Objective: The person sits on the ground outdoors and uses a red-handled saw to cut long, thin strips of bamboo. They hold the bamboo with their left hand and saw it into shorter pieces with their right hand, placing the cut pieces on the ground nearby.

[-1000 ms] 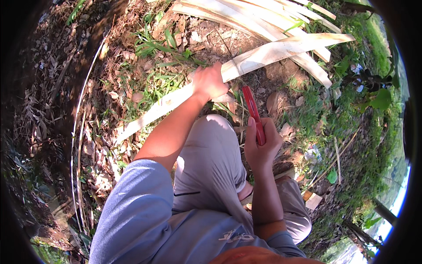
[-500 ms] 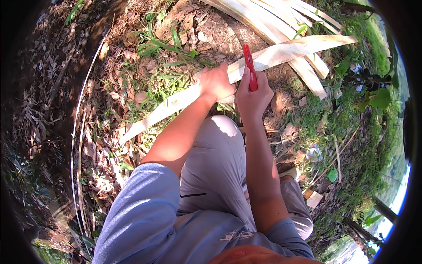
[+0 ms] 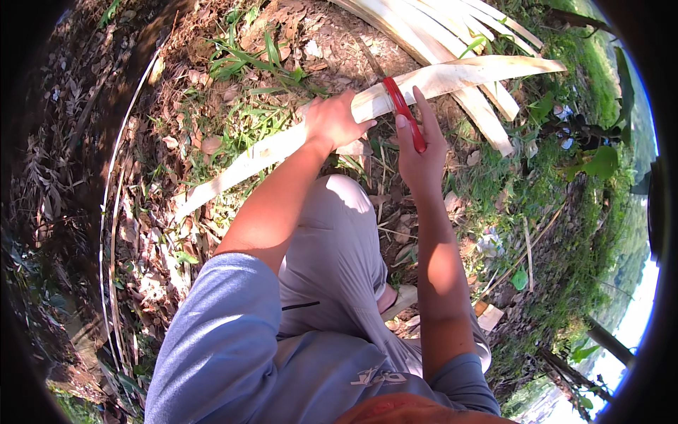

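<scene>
A long pale wooden strip (image 3: 459,76) lies slantwise before me, tapering toward its far right end. My left hand (image 3: 337,121) is closed over its middle, thumb out to the right. Just right of it, my right hand (image 3: 422,145) holds a tool by its red handle (image 3: 397,95), with the thumb along the handle and the forefinger stretched out. The handle crosses over the strip. A narrow dark blade (image 3: 372,58) extends from its far end; whether its edge touches the wood I cannot tell. The fingers under the handle are partly hidden.
Several more pale wooden strips (image 3: 424,35) are piled at the far right, under the strip's right end. Thin bent canes (image 3: 113,205) lie on the left. Dry leaves and grass (image 3: 272,60) cover the ground around my bent knee (image 3: 339,205). A small wood block (image 3: 489,316) sits at right.
My right hand has shifted right and its grip has loosened, the forefinger now extended. The red handle has tilted leftward at its far end. My left hand and the strip have moved slightly left.
</scene>
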A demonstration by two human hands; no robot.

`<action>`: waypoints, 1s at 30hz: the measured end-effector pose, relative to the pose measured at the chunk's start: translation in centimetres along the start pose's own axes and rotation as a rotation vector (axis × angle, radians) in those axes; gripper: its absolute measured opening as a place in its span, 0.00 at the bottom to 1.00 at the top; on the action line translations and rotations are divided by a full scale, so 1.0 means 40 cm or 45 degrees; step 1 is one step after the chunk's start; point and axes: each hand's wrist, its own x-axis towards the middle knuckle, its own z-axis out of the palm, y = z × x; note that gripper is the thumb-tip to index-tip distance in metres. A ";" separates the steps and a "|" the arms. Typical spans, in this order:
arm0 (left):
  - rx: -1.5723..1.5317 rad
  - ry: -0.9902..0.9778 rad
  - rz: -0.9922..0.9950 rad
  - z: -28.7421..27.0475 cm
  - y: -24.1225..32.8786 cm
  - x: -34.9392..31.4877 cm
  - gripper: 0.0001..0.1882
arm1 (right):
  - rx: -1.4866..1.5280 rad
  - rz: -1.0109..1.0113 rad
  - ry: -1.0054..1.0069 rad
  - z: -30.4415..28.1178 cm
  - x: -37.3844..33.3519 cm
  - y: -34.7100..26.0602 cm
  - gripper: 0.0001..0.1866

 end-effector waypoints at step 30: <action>0.037 0.111 0.192 0.024 0.010 -0.007 0.42 | -0.019 -0.119 0.028 -0.067 -0.097 0.039 0.22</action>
